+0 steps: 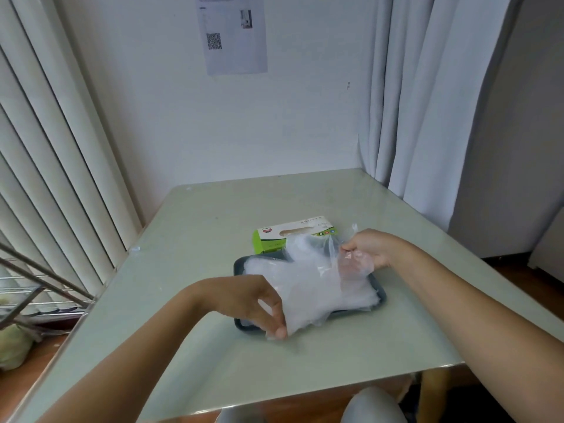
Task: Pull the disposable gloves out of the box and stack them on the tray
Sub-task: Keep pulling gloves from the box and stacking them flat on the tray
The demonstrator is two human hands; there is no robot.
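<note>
A clear disposable glove (308,282) is stretched slantwise above the tray (381,296), held at both ends. Under it a loose stack of gloves (259,267) of the same thin plastic lies in the dark, shallow tray and covers most of its floor, spilling a little over the near right rim. Just behind the tray, touching or nearly touching its far edge, lies the green and white box (271,241), flat, with an oval slot in its top; what is left inside cannot be made out.

Tray and box sit near the middle of a pale green, glossy counter (198,227) pushed into a corner. A sheet of paper with a QR code (235,38) hangs on the white wall behind, vertical blinds (45,154) close the left side and grey-white curtains (427,93) hang on the right.

The left hand (253,297) reaches over the tray's near left corner, palm down, its fingers (276,331) pinched on the glove's lower end. The right hand (370,245) hovers over the far right corner beside the box, its fingers (348,248) pinched together on the upper end.
</note>
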